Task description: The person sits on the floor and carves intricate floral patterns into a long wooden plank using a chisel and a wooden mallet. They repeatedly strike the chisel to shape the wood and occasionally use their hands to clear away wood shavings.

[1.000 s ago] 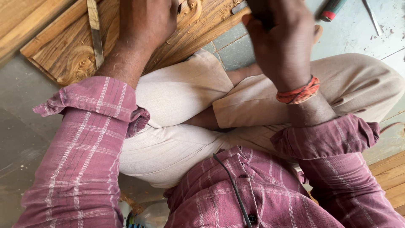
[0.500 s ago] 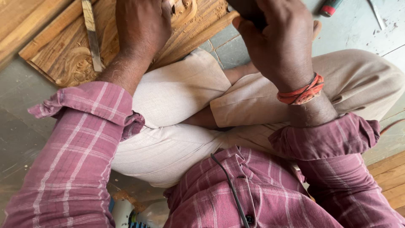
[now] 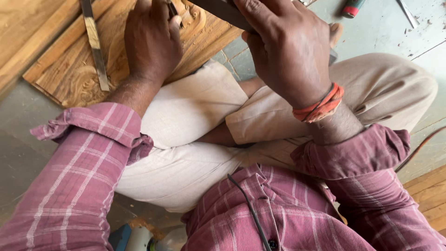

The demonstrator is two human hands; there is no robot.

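I sit cross-legged on the floor over a carved wooden panel [image 3: 69, 69]. My left hand [image 3: 152, 42] rests on the panel with its fingers closed around a thin metal chisel [image 3: 173, 9], whose tip sits at the carved scrollwork [image 3: 195, 16]. My right hand [image 3: 285, 49] is raised above the panel's right edge and grips a dark wooden block or mallet [image 3: 220, 9], mostly hidden by the fingers. Red threads circle the right wrist [image 3: 320, 104].
A long flat metal tool [image 3: 95, 44] lies across the panel at the left. A red-handled tool [image 3: 351, 7] and a metal blade [image 3: 407, 13] lie on the grey floor at the upper right. Wooden boards [image 3: 429, 195] lie at the right edge.
The view has shifted so both hands sit lower and closer to the panel's carved part. The right hand has moved left over the panel edge with the dark block.
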